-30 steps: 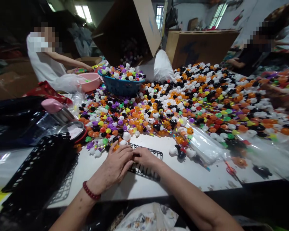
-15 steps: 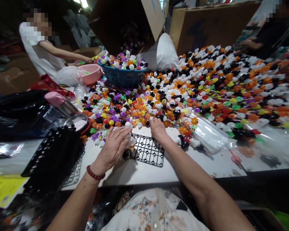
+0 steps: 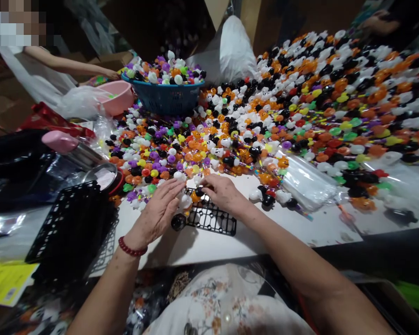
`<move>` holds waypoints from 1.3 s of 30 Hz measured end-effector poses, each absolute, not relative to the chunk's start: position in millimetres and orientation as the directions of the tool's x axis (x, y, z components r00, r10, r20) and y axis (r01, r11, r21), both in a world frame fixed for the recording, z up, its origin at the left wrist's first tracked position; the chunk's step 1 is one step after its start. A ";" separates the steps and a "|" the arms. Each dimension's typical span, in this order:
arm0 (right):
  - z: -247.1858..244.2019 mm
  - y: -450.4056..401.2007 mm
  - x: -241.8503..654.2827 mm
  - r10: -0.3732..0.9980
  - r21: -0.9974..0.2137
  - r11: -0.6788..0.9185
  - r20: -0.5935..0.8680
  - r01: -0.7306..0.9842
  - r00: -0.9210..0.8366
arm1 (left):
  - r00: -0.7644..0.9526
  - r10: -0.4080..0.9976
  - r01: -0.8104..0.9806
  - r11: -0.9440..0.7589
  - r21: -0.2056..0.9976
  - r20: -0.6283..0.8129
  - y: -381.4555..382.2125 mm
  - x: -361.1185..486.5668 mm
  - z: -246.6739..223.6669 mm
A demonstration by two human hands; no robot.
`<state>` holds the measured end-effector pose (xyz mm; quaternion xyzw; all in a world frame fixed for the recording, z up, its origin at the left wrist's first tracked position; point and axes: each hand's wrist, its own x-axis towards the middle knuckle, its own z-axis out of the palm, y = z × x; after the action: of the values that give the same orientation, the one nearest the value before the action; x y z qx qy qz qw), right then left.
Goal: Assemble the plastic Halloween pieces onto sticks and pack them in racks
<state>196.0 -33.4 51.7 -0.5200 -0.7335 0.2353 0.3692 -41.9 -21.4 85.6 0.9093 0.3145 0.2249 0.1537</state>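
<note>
A black grid rack (image 3: 216, 220) lies on the white tabletop in front of me, with several small toys at its left end, among them a black one (image 3: 178, 222) and a white one (image 3: 185, 201). My left hand (image 3: 157, 214) rests beside those toys, its fingers stretched out and holding nothing. Over the rack's back edge, my right hand (image 3: 221, 191) pinches a small black toy (image 3: 199, 191) between thumb and fingers. The lower part of that toy is hidden.
Heaped toys (image 3: 286, 116) cover the table's back and right. A blue basket (image 3: 164, 96) and pink basin (image 3: 117, 97) stand behind. Stacked black racks (image 3: 66, 228) and a steel flask (image 3: 73, 151) are at left, a plastic bag packet (image 3: 305, 184) and scissors (image 3: 346, 215) at right. Another person's arm (image 3: 70, 65) reaches in.
My right hand has come from the toy pile back over the rack, now with a black toy. My left hand stays by the rack's left end. The view has shifted.
</note>
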 end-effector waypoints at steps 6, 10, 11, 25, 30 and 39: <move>67.7 -28.8 171.8 0.956 -0.769 0.287 0.193 0.571 -0.221 | 0.726 0.613 0.481 -0.776 0.407 0.312 -23.0 -42.0 82.4; 70.9 -34.2 155.9 0.956 -0.807 0.280 0.188 0.520 -0.223 | 0.734 0.607 0.487 -0.783 0.388 0.303 -23.2 -41.3 83.7; 69.4 -35.5 152.8 0.952 -0.809 0.300 0.219 0.506 -0.215 | 0.734 0.608 0.492 -0.783 0.380 0.302 -23.0 -41.3 83.8; 51.6 -34.5 145.6 0.959 -0.853 0.270 0.195 0.447 -0.207 | 0.725 0.617 0.518 -0.781 0.348 0.306 -19.1 -45.2 73.3; 44.6 -25.5 165.1 0.956 -0.745 0.293 0.204 0.599 -0.213 | 0.699 0.635 0.529 -0.769 0.360 0.329 -17.6 -47.2 73.0; 18.3 8.3 235.8 0.989 -0.291 -0.126 0.036 0.948 0.143 | 0.694 0.649 0.547 -0.757 0.358 0.313 -17.5 -49.2 74.4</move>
<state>235.8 8.3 18.3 -0.7458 -0.6495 0.0828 0.1228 -49.2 -17.5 74.4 0.9125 0.3275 0.2142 0.1194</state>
